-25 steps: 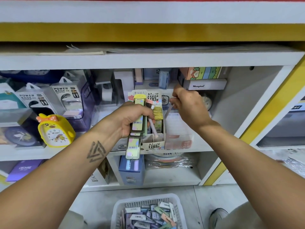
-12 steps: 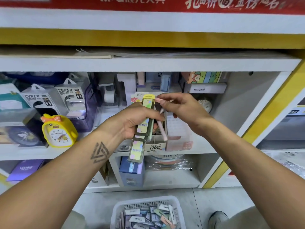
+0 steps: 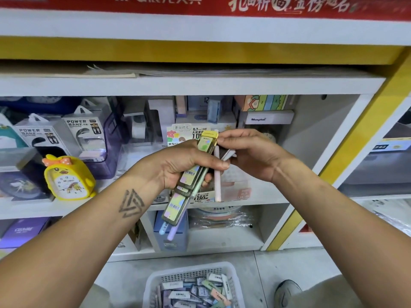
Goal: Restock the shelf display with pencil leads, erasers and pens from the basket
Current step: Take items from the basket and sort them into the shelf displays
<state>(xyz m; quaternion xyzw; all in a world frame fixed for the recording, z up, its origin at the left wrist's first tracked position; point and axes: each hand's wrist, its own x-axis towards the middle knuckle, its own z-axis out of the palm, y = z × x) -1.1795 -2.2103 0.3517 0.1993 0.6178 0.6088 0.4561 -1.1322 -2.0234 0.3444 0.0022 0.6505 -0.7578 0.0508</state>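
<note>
Both hands meet before the middle shelf: left hand clutches a bundle of pencil-lead cases and pens, long axis running far-right down to near-left, while right hand, back from the display box it reached a second ago, pinches the pink pen, which hangs nearly upright, likely next to go in. Below, the basket holds erasers.

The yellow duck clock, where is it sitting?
The duck clock stands on the left of the middle shelf, below the power bank boxes.
</note>
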